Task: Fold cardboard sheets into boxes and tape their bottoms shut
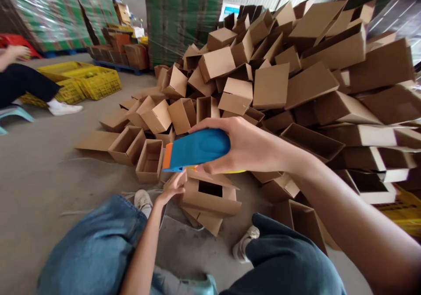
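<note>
faced a heap of brown cartons (271,84), with an open carton (210,204) between the shoes (243,244). gripped a blue tape dispenser (200,148) above it in the right hand (245,146). held the left hand (171,190) at the carton's left end; could not tell if pinching.

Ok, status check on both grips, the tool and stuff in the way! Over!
Right grip: holding blue tool. Left grip: at open carton's left edge, contact unclear. Box pile beyond.

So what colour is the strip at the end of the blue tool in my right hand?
The strip is orange; the head view shows it best.
</note>
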Tool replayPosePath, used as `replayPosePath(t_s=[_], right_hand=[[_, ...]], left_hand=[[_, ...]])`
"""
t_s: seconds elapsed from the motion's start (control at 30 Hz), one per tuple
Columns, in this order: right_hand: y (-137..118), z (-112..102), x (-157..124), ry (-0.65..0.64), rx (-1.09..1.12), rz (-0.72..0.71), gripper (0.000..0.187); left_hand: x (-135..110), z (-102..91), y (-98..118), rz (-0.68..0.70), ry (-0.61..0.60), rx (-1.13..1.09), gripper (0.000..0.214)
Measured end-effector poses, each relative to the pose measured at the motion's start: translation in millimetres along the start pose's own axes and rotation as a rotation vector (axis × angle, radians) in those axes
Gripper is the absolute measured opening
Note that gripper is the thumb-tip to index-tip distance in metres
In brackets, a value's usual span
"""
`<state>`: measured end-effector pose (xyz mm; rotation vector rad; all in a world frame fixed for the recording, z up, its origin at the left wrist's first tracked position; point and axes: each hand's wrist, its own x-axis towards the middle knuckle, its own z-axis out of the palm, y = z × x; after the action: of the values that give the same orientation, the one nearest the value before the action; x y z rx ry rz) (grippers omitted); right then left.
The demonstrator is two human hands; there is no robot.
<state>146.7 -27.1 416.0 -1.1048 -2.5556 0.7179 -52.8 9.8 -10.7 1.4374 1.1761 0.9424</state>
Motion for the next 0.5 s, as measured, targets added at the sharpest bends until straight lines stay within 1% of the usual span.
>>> replayPosePath(t_s=[0.03, 0.07, 0.1, 0.13, 0.17, 0.23, 0.3, 0.4, 0.5], right_hand=[[0.3, 1.5, 2.5, 0.001, 0.001, -0.011, 0.059], [0.6, 3.3, 5.2, 0.002, 0.005, -0.026, 0.058], [0.7, 5.0, 8.0, 0.001, 0.012, -0.043, 0.058], [0.6, 6.8, 10.8, -0.001, 0.022, -0.061, 0.057], [0.3, 8.3, 13.5, 0.0, 0.033, -0.079, 0.057], [-1.0, 10.9, 18.3, -0.001, 0.051, -0.113, 0.057], [-3.1, 12.7, 21.7, -0.003, 0.056, -0.138, 0.056], [-6.9, 14.3, 24.2, -0.01, 0.046, -0.141, 0.057], [-9.9, 15.0, 25.3, -0.02, 0.021, -0.117, 0.059]], left_hand=[[-3.6, -0.3, 6.1, 0.051, -0.067, 0.041, 0.102], [-6.5, 0.9, 12.5, 0.077, -0.086, 0.107, 0.113], [-8.4, 3.4, 18.7, 0.089, -0.081, 0.154, 0.117], [-9.3, 6.5, 24.5, 0.096, -0.059, 0.184, 0.114], [-9.5, 9.9, 29.5, 0.102, -0.037, 0.197, 0.107], [-8.4, 15.5, 36.2, 0.113, -0.016, 0.198, 0.088], [-6.7, 18.2, 38.3, 0.117, 0.002, 0.201, 0.073], [-5.6, 18.4, 34.0, 0.112, 0.04, 0.212, 0.06], [-6.0, 18.6, 23.4, 0.093, 0.079, 0.213, 0.053]])
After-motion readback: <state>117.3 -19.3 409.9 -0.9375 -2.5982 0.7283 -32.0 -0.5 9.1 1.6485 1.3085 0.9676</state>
